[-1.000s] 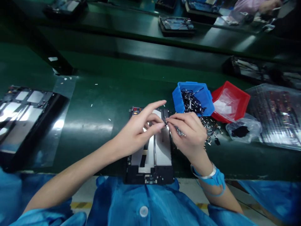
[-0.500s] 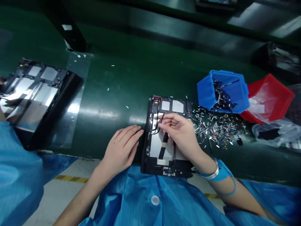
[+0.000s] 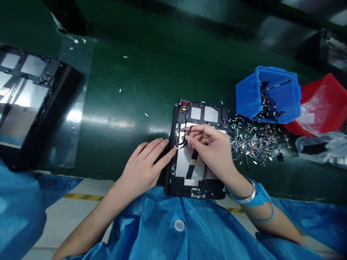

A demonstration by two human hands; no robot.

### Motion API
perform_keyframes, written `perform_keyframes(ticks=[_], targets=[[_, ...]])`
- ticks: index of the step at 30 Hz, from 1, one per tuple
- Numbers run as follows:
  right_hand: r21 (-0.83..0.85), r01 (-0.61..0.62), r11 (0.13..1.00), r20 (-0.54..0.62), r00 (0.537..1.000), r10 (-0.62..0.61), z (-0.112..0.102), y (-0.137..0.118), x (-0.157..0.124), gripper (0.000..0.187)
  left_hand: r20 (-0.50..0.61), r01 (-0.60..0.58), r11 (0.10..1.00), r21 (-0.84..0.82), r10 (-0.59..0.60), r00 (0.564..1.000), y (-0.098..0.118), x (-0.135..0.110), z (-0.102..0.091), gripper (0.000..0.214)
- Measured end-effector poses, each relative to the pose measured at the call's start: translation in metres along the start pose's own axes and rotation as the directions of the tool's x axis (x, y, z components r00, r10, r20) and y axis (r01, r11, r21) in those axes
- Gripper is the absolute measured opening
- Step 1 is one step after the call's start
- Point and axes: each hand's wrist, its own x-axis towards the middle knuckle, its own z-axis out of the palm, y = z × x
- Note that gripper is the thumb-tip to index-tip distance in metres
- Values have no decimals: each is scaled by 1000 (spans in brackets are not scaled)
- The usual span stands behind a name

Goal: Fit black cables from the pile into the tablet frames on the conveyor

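An opened tablet frame (image 3: 199,115) with silver plates and a black border lies at the near edge of the green table. My left hand (image 3: 143,166) lies flat beside its left edge, fingers stretched out, fingertips touching the frame. My right hand (image 3: 214,148) rests over the frame's middle, with thumb and fingers pinched on a thin black cable (image 3: 184,141) that loops at the frame's left side.
A blue bin (image 3: 251,97) of small black parts and a red bin (image 3: 325,95) with a plastic bag stand at the right. Several small metal parts (image 3: 257,141) are scattered before them. Another tablet frame (image 3: 24,86) lies at the far left on clear film.
My left hand left the frame's top and came down flat beside its left edge. My right hand now pinches the cable over the frame. The view has tilted downward.
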Motion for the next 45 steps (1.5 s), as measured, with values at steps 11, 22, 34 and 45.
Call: perform_keyframes(ticks=[11, 22, 34, 45], targets=[[-570, 310, 761, -57, 909, -414, -15, -1, -12, 23, -36, -17, 995, 94, 20, 999, 3, 2, 2, 37], [-635, 602, 484, 249, 752, -610, -24, 12, -27, 24, 74, 5, 991, 137, -15, 997, 6, 4, 1, 52], [-737, 618, 274, 350, 696, -627, -25, 23, -10, 33, 67, 20, 992, 122, -28, 997, 6, 5, 2, 49], [-800, 462, 383, 161, 781, -604, -60, 13, -23, 43, -63, 134, 991, -20, -135, 989, 10, -5, -3, 64]])
